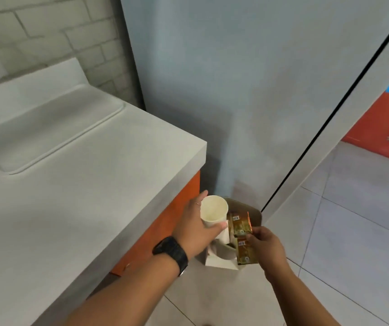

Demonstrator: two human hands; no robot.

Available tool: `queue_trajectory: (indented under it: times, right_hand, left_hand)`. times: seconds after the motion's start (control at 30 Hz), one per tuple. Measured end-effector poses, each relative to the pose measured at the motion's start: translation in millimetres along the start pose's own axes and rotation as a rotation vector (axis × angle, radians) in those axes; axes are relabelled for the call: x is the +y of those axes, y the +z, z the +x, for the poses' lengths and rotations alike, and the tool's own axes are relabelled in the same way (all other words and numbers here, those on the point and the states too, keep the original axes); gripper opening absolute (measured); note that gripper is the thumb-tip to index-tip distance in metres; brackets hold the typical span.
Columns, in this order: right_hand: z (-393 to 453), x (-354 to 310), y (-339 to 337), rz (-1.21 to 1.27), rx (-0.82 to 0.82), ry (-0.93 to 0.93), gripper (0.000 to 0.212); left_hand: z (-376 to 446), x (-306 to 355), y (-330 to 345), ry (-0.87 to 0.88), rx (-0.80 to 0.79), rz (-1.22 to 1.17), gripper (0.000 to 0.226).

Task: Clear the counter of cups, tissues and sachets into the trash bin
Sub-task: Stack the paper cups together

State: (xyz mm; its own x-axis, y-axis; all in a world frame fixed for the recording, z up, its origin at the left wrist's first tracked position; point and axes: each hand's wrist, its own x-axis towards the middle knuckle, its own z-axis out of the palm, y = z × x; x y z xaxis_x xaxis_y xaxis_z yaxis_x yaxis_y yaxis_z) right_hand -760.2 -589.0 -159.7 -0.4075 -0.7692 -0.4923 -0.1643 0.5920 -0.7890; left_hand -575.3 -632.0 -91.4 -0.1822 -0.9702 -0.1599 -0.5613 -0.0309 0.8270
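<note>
Left hand: my left hand is wrapped around a white paper cup, thumb across its near side, fingers behind it; the cup is upright with its mouth open toward me, held above the trash bin.
Left wrist: I see a black watch strapped on it.
Right hand: my right hand pinches the gold sachets by their right edge; one sits above the other, each with a small white barcode label, both over the bin's opening.
Bin: it stands on the floor against the orange side panel of the counter; I can make out white paper or tissue and what looks like another cup inside, though the hands hide much of it.
Counter: grey top with a recessed drainer area at the back left, no items visible on the part I see.
Surroundings: pale tiled floor, a grey wall panel behind the bin, white brick wall behind the counter.
</note>
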Motion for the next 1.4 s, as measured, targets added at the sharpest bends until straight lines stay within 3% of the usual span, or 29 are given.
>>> queue_trajectory:
  times: [0.33, 0.47, 0.57, 0.67, 0.97, 1.23, 1.4]
  right_hand:
    - [117, 73, -7, -0.042, 0.058, 0.311, 0.018]
    - [146, 69, -2, 0.253, 0.026, 0.315, 0.021]
    - [159, 70, -1, 0.209, 0.015, 0.261, 0.037]
    - [149, 73, -1, 0.093, -0.032, 0.246, 0.035]
    - [99, 43, 31, 0.103, -0.119, 0.198, 0.022]
    - [50, -42, 63, 0.022, -0.338, -0.119, 0.013]
    - [10, -106, 77, 0.036, -0.384, -0.308, 0.016]
  left_hand:
    - [95, -65, 116, -0.225, -0.106, 0.145, 0.085]
    - [121, -75, 145, -0.253, -0.151, 0.033, 0.105]
    - [127, -81, 149, -0.303, -0.202, 0.041, 0.113]
    - [119, -88, 138, -0.323, -0.228, 0.14, 0.108]
    - [77, -77, 74, -0.344, -0.154, 0.221, 0.09]
    - [30, -34, 3, -0.243, -0.076, 0.219, 0.077]
    - [3, -5, -52, -0.172, -0.014, 0.13, 0.067]
